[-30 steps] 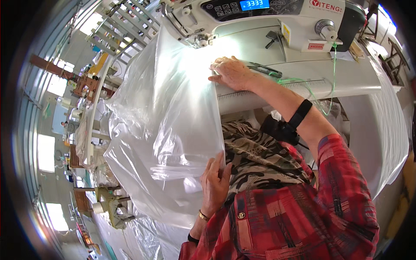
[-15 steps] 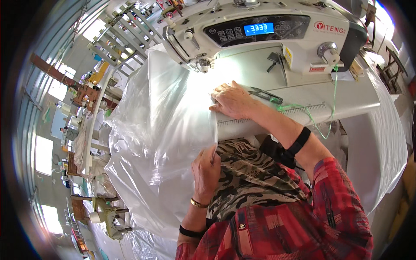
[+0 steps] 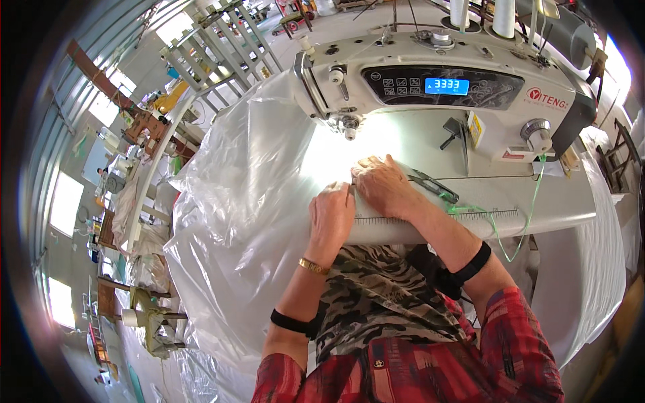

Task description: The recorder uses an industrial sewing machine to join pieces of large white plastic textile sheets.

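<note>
A large sheet of clear, shiny plastic (image 3: 235,221) spreads over the left of the sewing table and hangs toward my lap. Its right edge runs up to my two hands, which meet side by side in front of the sewing machine's needle area. My left hand (image 3: 332,209) is closed on the sheet's edge, fingers bent. Just right of it, my right hand (image 3: 384,186) is bent over the same edge, fingertips in the lamp's glare; they seem closed on the sheet. The white sewing machine (image 3: 322,74) stands beyond, its lit head above and left of my right hand.
Thread snips (image 3: 433,186) lie right of my right hand, beside green thread (image 3: 500,232) trailing from the machine. A printed ruler strip (image 3: 484,214) runs along the table's front edge. A dark small tool (image 3: 452,132) lies under the machine arm. Thread cones (image 3: 504,17) stand behind.
My left hand has risen from the lower sheet edge to beside my right hand, still holding plastic. The view has shifted, so the machine sits lower and farther right.
</note>
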Motion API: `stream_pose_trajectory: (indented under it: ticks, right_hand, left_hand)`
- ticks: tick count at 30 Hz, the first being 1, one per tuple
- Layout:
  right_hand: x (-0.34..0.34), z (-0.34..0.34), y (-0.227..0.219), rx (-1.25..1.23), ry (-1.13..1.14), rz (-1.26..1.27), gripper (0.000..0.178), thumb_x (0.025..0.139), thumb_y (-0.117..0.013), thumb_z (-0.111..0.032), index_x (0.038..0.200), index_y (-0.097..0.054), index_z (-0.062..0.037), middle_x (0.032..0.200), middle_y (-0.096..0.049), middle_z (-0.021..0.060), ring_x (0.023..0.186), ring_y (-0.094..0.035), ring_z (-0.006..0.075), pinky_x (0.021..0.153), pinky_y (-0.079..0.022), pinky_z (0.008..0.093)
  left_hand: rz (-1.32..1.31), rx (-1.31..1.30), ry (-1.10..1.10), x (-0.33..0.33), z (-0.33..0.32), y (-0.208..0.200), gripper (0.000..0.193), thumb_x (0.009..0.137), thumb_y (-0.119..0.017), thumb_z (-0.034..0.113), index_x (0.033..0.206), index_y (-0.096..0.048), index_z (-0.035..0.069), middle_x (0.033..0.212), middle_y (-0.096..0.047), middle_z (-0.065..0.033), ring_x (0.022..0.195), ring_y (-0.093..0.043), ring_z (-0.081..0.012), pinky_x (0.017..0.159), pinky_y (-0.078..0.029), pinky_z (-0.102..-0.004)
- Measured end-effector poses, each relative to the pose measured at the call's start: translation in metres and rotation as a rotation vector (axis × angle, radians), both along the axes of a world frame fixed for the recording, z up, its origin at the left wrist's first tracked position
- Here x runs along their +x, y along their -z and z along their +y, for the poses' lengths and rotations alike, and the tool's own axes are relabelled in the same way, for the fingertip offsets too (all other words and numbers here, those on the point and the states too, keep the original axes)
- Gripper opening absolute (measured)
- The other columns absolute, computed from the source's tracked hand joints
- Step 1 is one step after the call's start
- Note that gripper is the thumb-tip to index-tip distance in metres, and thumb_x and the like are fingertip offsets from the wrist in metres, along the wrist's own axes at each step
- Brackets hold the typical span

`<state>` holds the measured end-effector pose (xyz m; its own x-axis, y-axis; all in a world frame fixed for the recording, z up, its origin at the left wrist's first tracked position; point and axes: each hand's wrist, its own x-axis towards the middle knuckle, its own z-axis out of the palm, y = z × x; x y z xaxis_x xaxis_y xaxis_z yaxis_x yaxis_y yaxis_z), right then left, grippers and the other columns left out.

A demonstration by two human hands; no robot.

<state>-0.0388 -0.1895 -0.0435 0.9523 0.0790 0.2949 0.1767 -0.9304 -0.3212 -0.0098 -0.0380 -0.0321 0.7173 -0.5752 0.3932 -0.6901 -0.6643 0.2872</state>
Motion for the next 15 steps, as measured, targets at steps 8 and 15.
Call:
stream_pose_trajectory:
  ticks: [8,15]
  right_hand:
    - [-0.002,0.001,-0.003,0.085,0.020,-0.064,0.021,0.090,-0.051,-0.016,0.102,-0.059,-0.0006,0.107,-0.060,0.0176,0.109,-0.055,0.0336,0.097,-0.039,0.0558]
    - [-0.020,0.000,-0.006,-0.075,0.250,-0.221,0.034,0.088,-0.060,-0.022,0.117,-0.060,-0.0026,0.121,-0.058,0.0125,0.120,-0.050,0.0280,0.109,-0.028,0.0508]
  left_hand:
    - [-0.011,-0.009,-0.023,0.036,-0.021,0.002,0.014,0.084,-0.062,0.007,0.091,-0.068,-0.004,0.081,-0.065,-0.0229,0.080,-0.064,-0.0387,0.072,-0.050,-0.0442]
    - [-0.037,-0.084,-0.052,0.061,-0.027,0.001,0.010,0.077,-0.062,0.005,0.074,-0.065,-0.005,0.081,-0.063,-0.0262,0.080,-0.064,-0.0399,0.074,-0.051,-0.0452]
